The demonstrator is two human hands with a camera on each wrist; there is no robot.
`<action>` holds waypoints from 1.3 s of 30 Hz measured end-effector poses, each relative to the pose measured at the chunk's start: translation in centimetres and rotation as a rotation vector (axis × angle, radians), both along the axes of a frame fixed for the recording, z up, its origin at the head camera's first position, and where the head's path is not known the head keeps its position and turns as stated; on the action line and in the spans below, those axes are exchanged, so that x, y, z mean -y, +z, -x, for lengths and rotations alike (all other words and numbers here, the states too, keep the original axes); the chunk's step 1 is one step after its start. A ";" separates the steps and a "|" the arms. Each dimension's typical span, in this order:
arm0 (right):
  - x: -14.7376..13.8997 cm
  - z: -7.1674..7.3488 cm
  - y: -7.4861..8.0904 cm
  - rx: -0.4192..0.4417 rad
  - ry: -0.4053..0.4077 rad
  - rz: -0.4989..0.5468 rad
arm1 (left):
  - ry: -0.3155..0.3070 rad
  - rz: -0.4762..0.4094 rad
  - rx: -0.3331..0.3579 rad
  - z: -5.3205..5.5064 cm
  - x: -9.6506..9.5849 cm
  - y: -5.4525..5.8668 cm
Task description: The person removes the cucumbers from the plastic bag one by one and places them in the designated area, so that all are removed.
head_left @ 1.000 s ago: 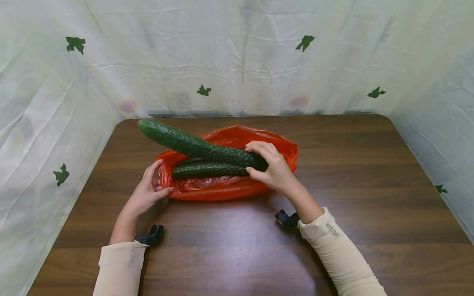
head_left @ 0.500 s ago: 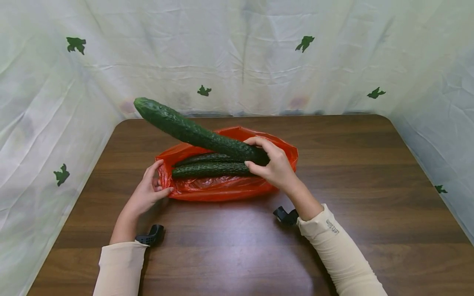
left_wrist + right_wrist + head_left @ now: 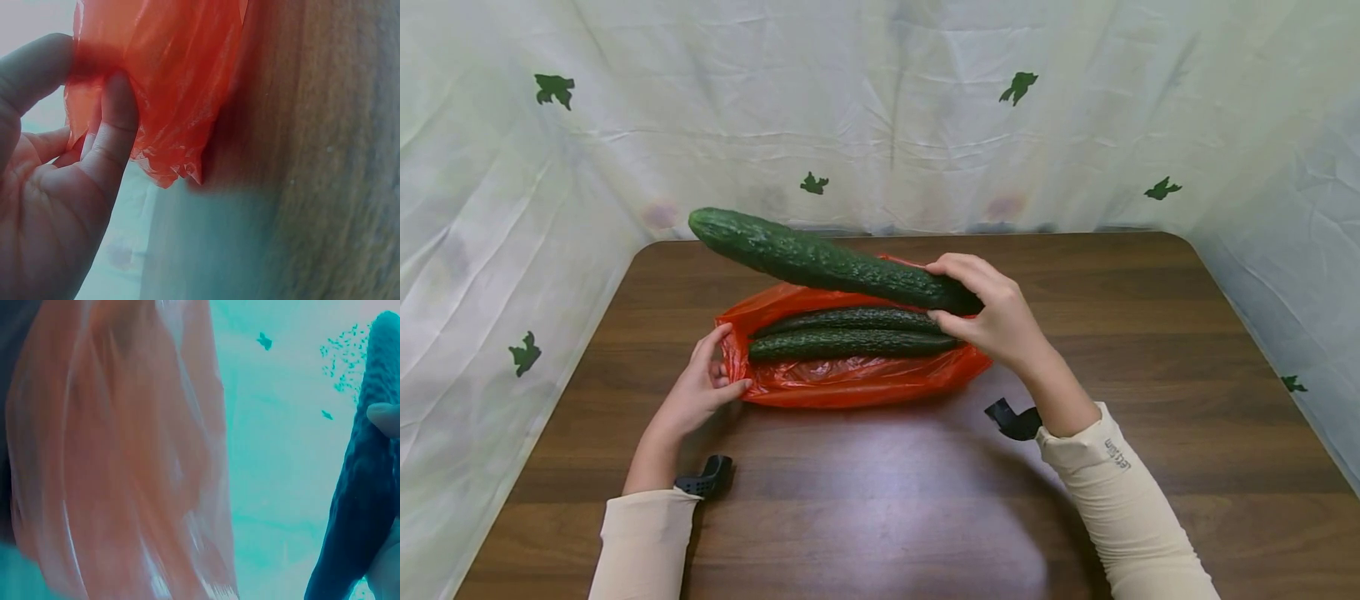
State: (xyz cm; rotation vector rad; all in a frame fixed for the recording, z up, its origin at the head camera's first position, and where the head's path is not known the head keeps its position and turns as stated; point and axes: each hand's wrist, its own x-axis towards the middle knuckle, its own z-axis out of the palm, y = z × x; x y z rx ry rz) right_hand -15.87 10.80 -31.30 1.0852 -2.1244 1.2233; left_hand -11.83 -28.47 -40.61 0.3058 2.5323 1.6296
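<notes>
My right hand (image 3: pixel 992 308) grips a long dark green cucumber (image 3: pixel 820 258) by its right end and holds it tilted above a red plastic bag (image 3: pixel 850 392), its far end raised to the left. In the right wrist view this cucumber (image 3: pixel 362 481) shows at the right edge, a fingertip against it. Two more cucumbers lie side by side inside the bag: a front cucumber (image 3: pixel 842 343) and a back cucumber (image 3: pixel 857 319). At the bag's left end, my left hand (image 3: pixel 700 383) pinches the rim between thumb and fingers. The left wrist view shows the crumpled red bag (image 3: pixel 162 94) held there.
The bag lies on a brown wooden table (image 3: pixel 850 517). Behind and at both sides hangs a pale curtain (image 3: pixel 910 117) with green leaf-like patches. A black wrist camera (image 3: pixel 706 477) sits on the left wrist, and another black camera (image 3: pixel 1013 419) on the right.
The right hand has lifted the cucumber up off the other two and moved it to the right, uncovering the back cucumber. The left hand stays at the bag's left end.
</notes>
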 end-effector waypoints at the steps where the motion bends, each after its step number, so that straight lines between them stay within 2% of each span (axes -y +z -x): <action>1: -0.4 0.0 0.2 -0.012 -0.007 -0.020 | -0.002 -0.003 0.003 0.0 0.0 0.0; 4: -1.8 -0.1 0.6 -0.042 -0.035 -0.072 | -0.004 -0.005 0.010 0.0 0.0 0.0; 9: -4.3 -0.3 1.0 -0.046 -0.086 -0.094 | 0.008 0.005 0.021 0.0 -0.1 0.0; 19: -10.6 -0.6 0.6 -0.020 -0.243 -0.142 | 0.013 -0.013 0.022 -0.1 -0.1 -0.1; 28: -16.0 -1.0 -0.3 0.057 -0.447 -0.236 | 0.001 -0.072 0.014 -0.1 -0.3 -0.1; 39: -20.6 -1.1 -2.2 0.240 -0.591 -0.260 | 0.005 -0.050 0.011 -0.1 -0.2 -0.2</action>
